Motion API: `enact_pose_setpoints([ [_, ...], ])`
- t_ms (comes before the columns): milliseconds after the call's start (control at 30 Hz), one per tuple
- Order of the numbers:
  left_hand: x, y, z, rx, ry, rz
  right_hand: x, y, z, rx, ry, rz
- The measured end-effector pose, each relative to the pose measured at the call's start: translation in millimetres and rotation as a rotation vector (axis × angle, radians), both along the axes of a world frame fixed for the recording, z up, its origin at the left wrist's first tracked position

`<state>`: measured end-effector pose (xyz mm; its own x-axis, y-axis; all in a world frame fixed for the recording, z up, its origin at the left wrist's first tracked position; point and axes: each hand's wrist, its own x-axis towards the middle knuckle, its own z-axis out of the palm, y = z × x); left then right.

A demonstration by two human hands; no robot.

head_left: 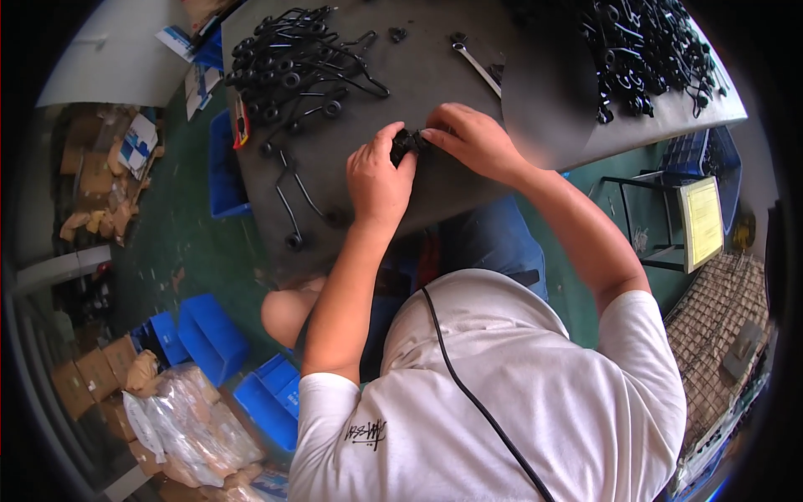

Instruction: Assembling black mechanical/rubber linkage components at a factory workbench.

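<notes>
1. Left hand (381,177) closed around one end of a small black, knob-like plastic part (409,141); grip formed by thumb and curled fingers, the part pinched tight.
2. Right hand (471,136) closed on the other end of the same part; fingertips (428,133) meeting the left thumb across it. Both grips touching, with most of the part hidden between them.
3. Part held just above the dark grey matte counter (435,84), close to its near edge; contact with the surface not discernible.
4. Up and to the left of the grip: tangled heap of black bent-wire rods with ring ends (288,67), spread across the counter.
5. Directly left of the grip, below that heap: two loose black bent-wire rods with round ends (293,201), lying flat near the counter edge.
6. Up and to the right of the grip: silver metal open-ended spanner (475,63), lying flat, apart from both hands.
7. Far right of the grip: second dense pile of black wire hooks and rings (648,50) on a lighter grey surface.
8. Below the grip, off the counter: blue plastic bins (209,335) on a green floor (192,243).
</notes>
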<state>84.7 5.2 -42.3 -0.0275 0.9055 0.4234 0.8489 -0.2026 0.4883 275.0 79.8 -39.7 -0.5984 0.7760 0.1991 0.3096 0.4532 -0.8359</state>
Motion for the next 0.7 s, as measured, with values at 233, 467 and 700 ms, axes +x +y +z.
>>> enact_pose_setpoints([
  [233, 5.4, 2.6, -3.7, 0.0, 0.07, 0.057, 5.5, 2.3, 10.2, -0.027, 0.013, -0.074],
  [467, 6.9, 7.8, -3.6, -0.025, 0.06, 0.088, 17.2, 21.5, 3.3, -0.006, 0.104, 0.08],
  [700, 22.6, 4.1, 10.5, -0.071, 0.22, 0.034, 44.7, 35.2, -12.1, 0.49, -0.415, -0.194],
])
